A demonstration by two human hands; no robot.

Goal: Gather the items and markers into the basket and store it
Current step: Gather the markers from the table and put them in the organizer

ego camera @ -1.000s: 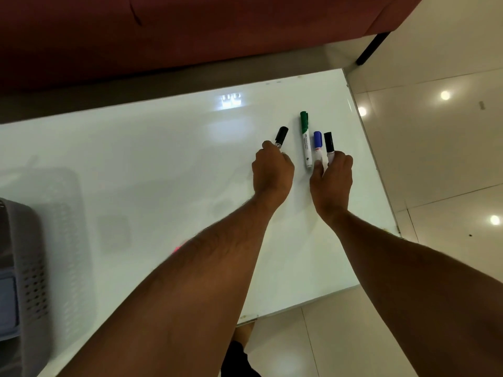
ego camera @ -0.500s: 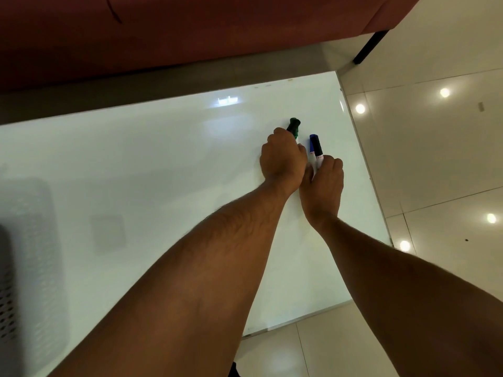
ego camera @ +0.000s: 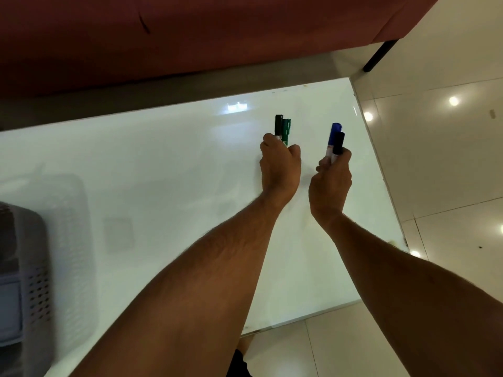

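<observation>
My left hand is closed around two markers, a black-capped marker and a green marker, whose caps stick up past my fingers. In my right hand I grip a blue-capped marker and another black-capped marker, also pointing up. Both hands hover over the right part of the glossy white table. The grey perforated basket stands at the far left edge, partly cut off.
A dark red sofa runs along the far side of the table, with a black leg at the right. Glossy floor tiles lie to the right and below the table's near edge.
The markers that lay on the table have been picked up, two in each hand. My hands have moved apart and lifted, and the basket has come back into view at the left.
</observation>
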